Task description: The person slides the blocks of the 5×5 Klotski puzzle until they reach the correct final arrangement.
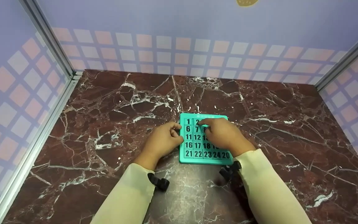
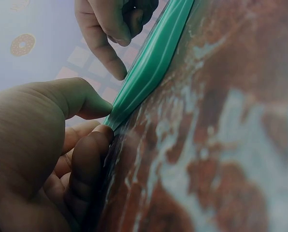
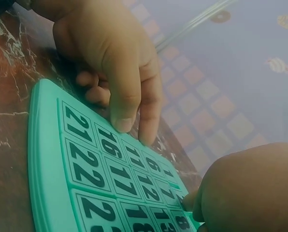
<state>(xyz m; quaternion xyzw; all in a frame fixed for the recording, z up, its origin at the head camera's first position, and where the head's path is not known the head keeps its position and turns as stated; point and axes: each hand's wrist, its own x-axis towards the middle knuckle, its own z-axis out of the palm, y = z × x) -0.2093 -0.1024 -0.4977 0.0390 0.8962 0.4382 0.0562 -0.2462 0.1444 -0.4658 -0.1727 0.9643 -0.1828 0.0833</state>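
Note:
A turquoise number slide puzzle (image 1: 207, 161) lies flat on the marbled table, its black-numbered tiles facing up. At its left edge my left hand (image 1: 163, 140) grips the frame; in the left wrist view the thumb and a finger pinch the green rim (image 2: 149, 67). My right hand (image 1: 224, 133) is over the upper right part of the board and hides several tiles. Its index finger reaches to the tile marked 2 (image 1: 197, 122) in the top row. Along the bottom row run 21, 22, 23, 24 and 20. In the right wrist view, tile 22 (image 3: 85, 164) shows close up.
The dark red marbled tabletop (image 1: 104, 118) has white veins and surrounds the puzzle. A lilac back wall (image 1: 166, 18) with pink and white squares stands behind it, with similar panels at both sides. Black wrist mounts (image 1: 158, 182) sit on the cream sleeves (image 1: 126, 193).

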